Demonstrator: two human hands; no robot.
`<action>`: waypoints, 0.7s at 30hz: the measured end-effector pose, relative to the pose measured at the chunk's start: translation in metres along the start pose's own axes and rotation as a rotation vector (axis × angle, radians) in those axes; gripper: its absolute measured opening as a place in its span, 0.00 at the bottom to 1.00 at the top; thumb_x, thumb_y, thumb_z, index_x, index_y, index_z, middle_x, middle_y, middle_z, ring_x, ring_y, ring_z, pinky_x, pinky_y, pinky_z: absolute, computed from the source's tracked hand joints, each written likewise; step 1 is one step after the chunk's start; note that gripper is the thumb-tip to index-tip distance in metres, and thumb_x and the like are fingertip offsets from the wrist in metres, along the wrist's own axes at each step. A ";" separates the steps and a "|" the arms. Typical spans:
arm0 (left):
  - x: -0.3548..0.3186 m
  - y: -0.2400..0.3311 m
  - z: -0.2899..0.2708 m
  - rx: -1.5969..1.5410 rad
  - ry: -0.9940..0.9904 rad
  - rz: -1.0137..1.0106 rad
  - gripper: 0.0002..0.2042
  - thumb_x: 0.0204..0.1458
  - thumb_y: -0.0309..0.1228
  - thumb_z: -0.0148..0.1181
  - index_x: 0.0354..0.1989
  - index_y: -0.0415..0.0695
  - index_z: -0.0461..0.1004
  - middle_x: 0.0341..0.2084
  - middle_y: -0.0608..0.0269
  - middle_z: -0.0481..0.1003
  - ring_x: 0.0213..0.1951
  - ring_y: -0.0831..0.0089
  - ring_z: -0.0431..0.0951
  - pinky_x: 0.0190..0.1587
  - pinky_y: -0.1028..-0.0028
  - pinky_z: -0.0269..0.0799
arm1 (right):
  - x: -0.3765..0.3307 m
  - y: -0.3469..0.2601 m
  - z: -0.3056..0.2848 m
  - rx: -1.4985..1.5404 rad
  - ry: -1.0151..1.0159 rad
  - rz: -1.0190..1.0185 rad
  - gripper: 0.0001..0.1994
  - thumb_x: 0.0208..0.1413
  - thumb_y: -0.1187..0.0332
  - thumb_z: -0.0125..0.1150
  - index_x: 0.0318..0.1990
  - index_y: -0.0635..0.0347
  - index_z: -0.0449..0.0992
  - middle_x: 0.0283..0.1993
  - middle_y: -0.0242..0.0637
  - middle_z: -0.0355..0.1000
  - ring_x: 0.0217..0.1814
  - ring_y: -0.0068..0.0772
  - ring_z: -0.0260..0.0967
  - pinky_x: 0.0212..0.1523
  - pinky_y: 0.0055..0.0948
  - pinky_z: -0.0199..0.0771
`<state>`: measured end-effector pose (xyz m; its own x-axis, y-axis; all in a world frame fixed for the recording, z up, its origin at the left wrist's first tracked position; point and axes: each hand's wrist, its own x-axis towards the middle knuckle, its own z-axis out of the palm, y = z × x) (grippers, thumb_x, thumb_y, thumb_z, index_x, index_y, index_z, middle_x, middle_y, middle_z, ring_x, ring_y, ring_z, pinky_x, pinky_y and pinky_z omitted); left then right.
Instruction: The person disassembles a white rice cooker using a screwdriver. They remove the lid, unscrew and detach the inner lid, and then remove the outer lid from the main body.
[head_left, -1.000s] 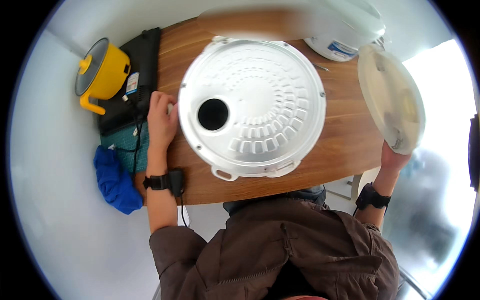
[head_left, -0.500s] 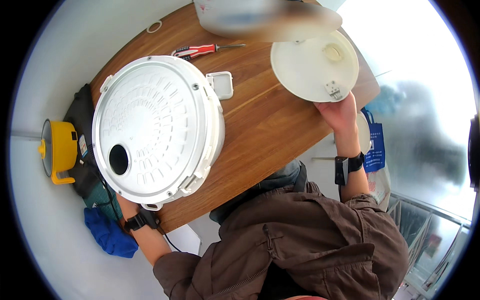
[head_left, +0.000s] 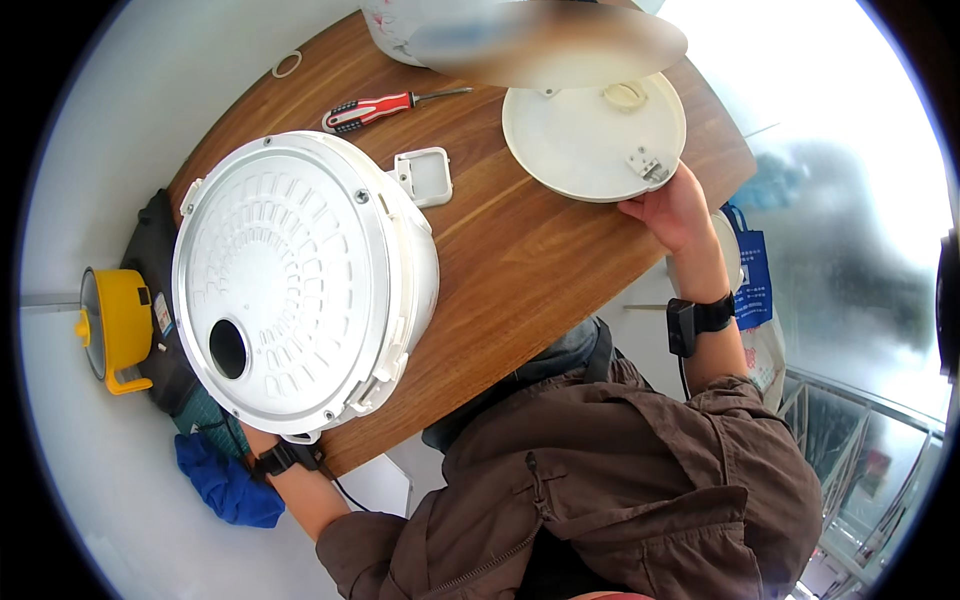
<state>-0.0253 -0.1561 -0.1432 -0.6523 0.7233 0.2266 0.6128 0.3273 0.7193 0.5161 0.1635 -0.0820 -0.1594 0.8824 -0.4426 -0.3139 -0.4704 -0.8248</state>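
Observation:
A large white rice cooker (head_left: 285,270), with a pale metal plate facing up and a dark round hole in it, stands at the left of the table. My left forearm goes behind its near side, and the cooker hides my left hand and its fingers. My right hand (head_left: 675,208) grips the near right rim of a round white lid cover (head_left: 570,145), its hollow inner side upward. A metal hinge piece (head_left: 648,165) sits inside that cover, close to my fingers. A small white frame-like flap (head_left: 425,177) juts from the cooker's right side.
A red and black screwdriver (head_left: 385,107) lies beyond the cooker, and a pale ring (head_left: 287,64) farther back. A white flowered container (head_left: 390,25), partly blurred, stands at the far edge. Left are a yellow pot (head_left: 125,315) and blue cloth (head_left: 225,480); a blue bag (head_left: 752,275) hangs right.
The lid cover in my right hand has shifted left and slightly nearer relative to the table. The view has moved a little, so the cooker and screwdriver appear lower and farther left.

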 end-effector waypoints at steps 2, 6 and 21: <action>-0.002 -0.002 -0.002 0.005 -0.001 -0.003 0.12 0.55 0.25 0.61 0.47 0.37 0.71 0.42 0.51 0.70 0.47 0.52 0.72 0.51 0.62 0.69 | -0.003 -0.003 0.006 -0.189 0.130 -0.085 0.18 0.73 0.57 0.46 0.57 0.58 0.76 0.47 0.35 0.80 0.43 0.29 0.79 0.40 0.32 0.81; -0.005 -0.004 -0.004 0.014 -0.008 -0.007 0.13 0.56 0.25 0.60 0.49 0.37 0.70 0.42 0.51 0.70 0.48 0.52 0.72 0.52 0.62 0.69 | 0.008 0.002 -0.005 -0.501 0.329 -0.417 0.20 0.75 0.58 0.44 0.59 0.62 0.77 0.41 0.34 0.79 0.39 0.21 0.77 0.31 0.25 0.78; -0.016 -0.006 -0.009 0.066 -0.044 0.005 0.17 0.57 0.27 0.59 0.54 0.36 0.70 0.44 0.50 0.70 0.51 0.53 0.71 0.56 0.62 0.67 | 0.020 0.014 -0.005 -0.404 0.246 -0.651 0.22 0.74 0.61 0.50 0.63 0.72 0.72 0.56 0.36 0.77 0.56 0.23 0.72 0.58 0.23 0.69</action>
<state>-0.0225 -0.1750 -0.1458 -0.6299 0.7504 0.2004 0.6449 0.3616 0.6733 0.5132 0.1749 -0.1044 0.1651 0.9756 0.1449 0.0973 0.1301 -0.9867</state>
